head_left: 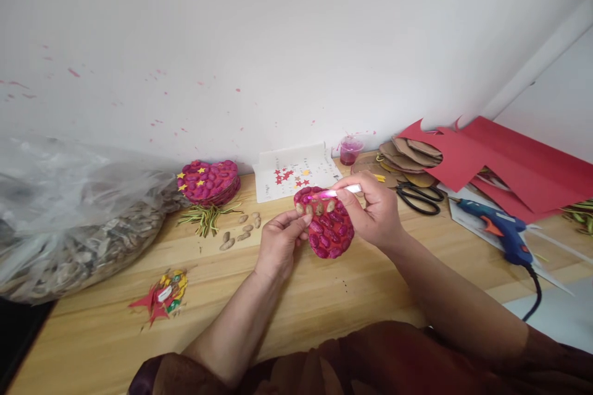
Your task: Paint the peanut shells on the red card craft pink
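My left hand (283, 236) grips the left edge of a round red piece (331, 236) and holds it tilted above the table. Peanuts cover its face. Most are magenta, while a few near the top, such as one peanut (319, 210), are bare tan. Pinched in my right hand (375, 210) is a slim white-handled paintbrush (341, 191), stained pink towards its tip. The brush lies across the piece's upper part, just above the bare peanuts. Loose peanuts (243, 231) are scattered on the table to the left of my left hand.
A stack of magenta peanut discs (210, 182) and a plastic bag (92, 222) stand left. Behind lie paper with small stars (264, 179) and a cup of pink paint (351, 151). At right are black scissors (421, 199), a blue glue gun (493, 219) and red sheets (519, 160).
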### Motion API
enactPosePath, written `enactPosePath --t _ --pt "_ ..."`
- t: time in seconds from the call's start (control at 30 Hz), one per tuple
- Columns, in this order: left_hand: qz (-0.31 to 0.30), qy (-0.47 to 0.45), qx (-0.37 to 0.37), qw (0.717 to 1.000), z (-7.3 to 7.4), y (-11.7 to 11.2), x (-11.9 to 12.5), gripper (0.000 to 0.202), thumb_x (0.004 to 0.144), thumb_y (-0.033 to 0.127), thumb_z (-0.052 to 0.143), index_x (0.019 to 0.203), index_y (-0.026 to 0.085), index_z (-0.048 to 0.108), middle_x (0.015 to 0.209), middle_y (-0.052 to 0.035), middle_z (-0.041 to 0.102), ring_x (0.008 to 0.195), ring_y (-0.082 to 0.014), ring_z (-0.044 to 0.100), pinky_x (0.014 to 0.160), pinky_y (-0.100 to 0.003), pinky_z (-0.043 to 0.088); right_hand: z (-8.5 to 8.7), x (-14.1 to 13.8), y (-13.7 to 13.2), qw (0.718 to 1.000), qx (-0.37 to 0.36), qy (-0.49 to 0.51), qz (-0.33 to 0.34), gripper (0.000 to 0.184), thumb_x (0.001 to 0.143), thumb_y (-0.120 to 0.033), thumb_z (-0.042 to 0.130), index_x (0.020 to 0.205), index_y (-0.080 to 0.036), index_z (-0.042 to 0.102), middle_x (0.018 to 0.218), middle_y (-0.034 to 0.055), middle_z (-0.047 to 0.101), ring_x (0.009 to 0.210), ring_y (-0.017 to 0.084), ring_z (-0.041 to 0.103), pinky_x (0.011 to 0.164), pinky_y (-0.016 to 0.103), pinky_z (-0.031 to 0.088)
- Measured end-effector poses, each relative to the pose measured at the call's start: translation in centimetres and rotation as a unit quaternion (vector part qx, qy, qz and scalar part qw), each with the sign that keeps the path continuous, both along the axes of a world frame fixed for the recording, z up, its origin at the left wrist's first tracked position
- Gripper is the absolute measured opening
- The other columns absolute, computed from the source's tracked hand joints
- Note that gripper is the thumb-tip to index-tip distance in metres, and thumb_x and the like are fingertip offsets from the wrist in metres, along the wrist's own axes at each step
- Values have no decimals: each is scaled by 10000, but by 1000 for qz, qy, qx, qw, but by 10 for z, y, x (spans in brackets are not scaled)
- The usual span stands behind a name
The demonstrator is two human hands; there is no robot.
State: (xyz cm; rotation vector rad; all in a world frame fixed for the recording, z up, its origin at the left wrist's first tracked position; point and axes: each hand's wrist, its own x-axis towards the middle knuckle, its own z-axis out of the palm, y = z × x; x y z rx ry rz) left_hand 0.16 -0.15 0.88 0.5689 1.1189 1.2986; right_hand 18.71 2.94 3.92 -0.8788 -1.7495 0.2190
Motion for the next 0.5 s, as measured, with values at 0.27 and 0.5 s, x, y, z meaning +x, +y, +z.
enactPosePath --t 0.27,0.5 --pt "4 1 1 1000 -1 1 0 475 426 342 1048 729 114 761 605 -7 679 476 -63 524 453 -179 320 -1 4 3 1000 11 8 -21 77 992 -240 643 961 -234 713 889 37 766 834 189 697 810 362 554" --pt "10 33 31 999 -5 2 -1 473 476 383 1031 785 118 792 596 -6 688 491 -70 527 475 -181 357 -1 4 3 1000 8 -8 -1 72 989 -234 640 959 -222 704 885 34 762 822 181 700 788 337 549"
